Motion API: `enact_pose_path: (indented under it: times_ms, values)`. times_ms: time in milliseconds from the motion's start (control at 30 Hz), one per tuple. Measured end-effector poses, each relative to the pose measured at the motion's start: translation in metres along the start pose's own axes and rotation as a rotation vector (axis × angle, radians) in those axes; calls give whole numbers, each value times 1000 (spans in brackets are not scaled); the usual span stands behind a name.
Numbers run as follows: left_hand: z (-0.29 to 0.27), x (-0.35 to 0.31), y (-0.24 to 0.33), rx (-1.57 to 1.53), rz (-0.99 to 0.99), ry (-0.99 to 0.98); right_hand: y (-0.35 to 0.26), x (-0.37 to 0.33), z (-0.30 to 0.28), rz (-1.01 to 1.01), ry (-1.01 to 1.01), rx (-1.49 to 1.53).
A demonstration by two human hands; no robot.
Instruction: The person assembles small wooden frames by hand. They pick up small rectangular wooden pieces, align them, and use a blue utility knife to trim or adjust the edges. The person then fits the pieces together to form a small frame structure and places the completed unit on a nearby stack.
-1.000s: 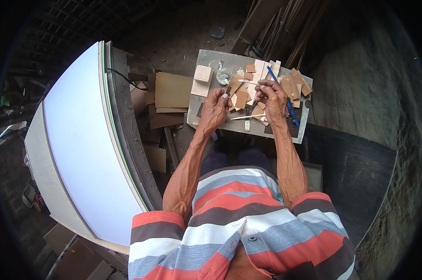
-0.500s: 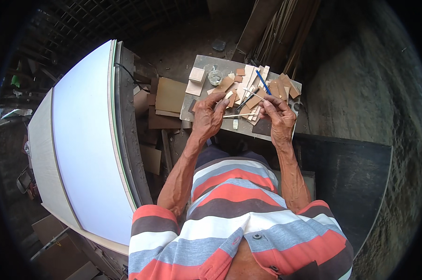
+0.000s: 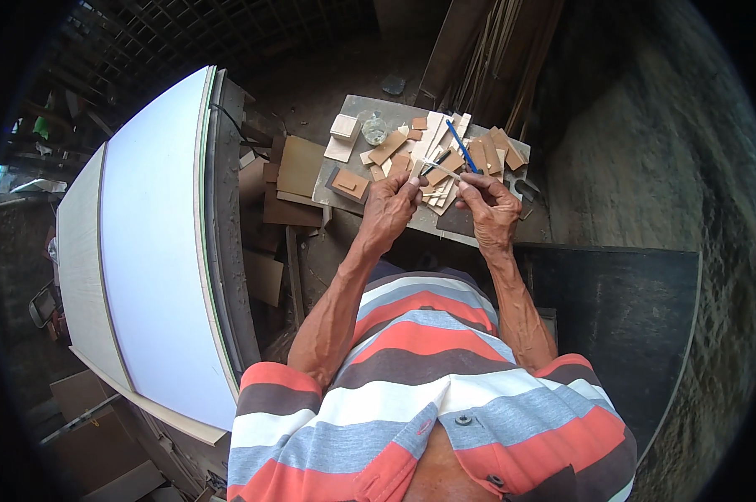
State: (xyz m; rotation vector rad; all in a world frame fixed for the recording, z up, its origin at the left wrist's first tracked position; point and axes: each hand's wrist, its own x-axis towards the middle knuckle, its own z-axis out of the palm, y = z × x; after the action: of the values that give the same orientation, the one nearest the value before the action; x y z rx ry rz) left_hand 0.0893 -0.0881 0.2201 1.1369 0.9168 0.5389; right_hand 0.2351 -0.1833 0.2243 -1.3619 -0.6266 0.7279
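Observation:
My left hand is closed in a pinch on a small pale wood piece above the near side of a small worktable. My right hand pinches a thin pale stick, whose far end points left and touches or nearly touches the wood piece. Beneath both hands lie several thin wood strips and brown wood pieces. A blue pen rests across the strips. Beside my left hand, a small brown block sits on a larger brown wood piece.
A clear jar and a stacked pale block stand at the table's far left. A large curved white panel fills the left. Dark board lies at right, and long wood strips lean at the back.
My hands have come closer together, bringing the stick's tip to the wood piece. My left hand moved right and no longer covers the brown piece at the table's left.

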Motion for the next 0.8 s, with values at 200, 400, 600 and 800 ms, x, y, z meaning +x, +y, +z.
enact_pose_path:
  times_ms: [200,400,600,800]
  values:
    - [13,-11,2,-115,-70,-36,4,-4,-7,-79,-5,-108]
    - [18,-17,6,-147,-103,-52,19,-5,-17,-298,55,-289]
    - [20,-19,1,-127,-104,-63,6,-10,-14,-424,36,-393]
    - [16,-18,-4,-151,-125,-66,6,-10,-9,-501,48,-431]
